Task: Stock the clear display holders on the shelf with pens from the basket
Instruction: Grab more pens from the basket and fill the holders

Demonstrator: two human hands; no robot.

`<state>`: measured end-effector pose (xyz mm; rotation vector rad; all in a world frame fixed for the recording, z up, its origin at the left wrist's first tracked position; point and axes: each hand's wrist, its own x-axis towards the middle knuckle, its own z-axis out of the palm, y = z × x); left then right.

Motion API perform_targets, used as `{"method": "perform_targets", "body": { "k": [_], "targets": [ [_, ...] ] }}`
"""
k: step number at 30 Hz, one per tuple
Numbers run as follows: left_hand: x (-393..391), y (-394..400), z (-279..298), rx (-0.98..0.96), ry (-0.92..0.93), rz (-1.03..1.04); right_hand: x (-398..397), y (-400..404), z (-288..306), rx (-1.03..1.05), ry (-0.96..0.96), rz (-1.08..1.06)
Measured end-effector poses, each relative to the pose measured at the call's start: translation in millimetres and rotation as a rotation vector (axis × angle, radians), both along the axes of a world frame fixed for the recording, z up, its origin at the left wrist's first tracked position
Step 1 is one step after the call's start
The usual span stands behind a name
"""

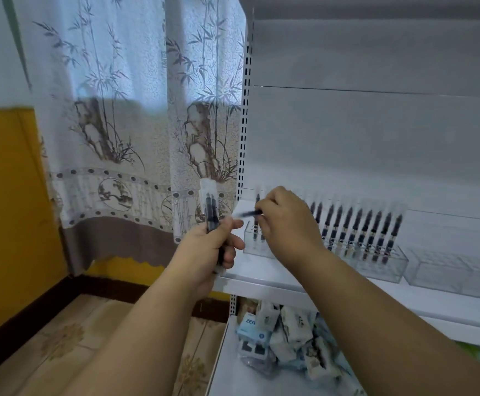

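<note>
My left hand (210,247) grips a small bunch of dark pens with clear caps (210,212), held upright just left of the shelf edge. My right hand (284,221) pinches a single pen (246,214), lying nearly level and blurred, above the left end of a clear display holder (376,267). That holder stands on the white shelf (261,278) and carries a row of several upright pens (361,232); two more stand at its left end behind my right hand. A second clear holder (456,272) to the right looks bare. No basket is in view.
A slotted white shelf upright (246,110) borders a bamboo-print curtain (136,124) on the left. The lower shelf (233,367) holds a pile of packaged goods (284,335). Patterned floor tiles (70,332) and a yellow wall (7,195) lie to the left.
</note>
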<state>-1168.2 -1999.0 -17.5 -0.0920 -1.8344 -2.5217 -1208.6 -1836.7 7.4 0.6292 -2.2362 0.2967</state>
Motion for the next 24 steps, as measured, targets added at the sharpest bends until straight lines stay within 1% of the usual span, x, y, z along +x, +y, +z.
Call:
{"method": "perform_targets", "body": {
  "k": [2, 4, 5, 7, 11, 16, 19, 24],
  "targets": [
    [-1, 1, -2, 0.025, 0.003, 0.009, -5, 4, 6, -0.130, -0.134, -0.054],
    [-4, 1, -6, 0.028, -0.013, 0.027, -10, 6, 12, -0.330, -0.284, -0.072],
    [-6, 2, -8, 0.027, -0.024, 0.031, -12, 6, 12, -0.411, -0.335, -0.066],
    [-8, 4, -12, 0.021, -0.037, 0.029, -16, 3, 11, -0.496, -0.401, -0.044],
    [-8, 4, -15, 0.015, -0.046, 0.027, -25, -6, 5, -0.501, -0.456, -0.046],
    [-11, -2, -17, 0.015, -0.057, 0.033, -34, -10, 9, -0.561, -0.383, -0.039],
    [-13, 0, -18, 0.007, -0.059, 0.029, -38, -11, 10, -0.466, -0.390, -0.075],
    [-16, 6, -21, 0.003, -0.065, 0.021, -42, -12, -4, -0.310, -0.487, -0.168]
  ]
}}
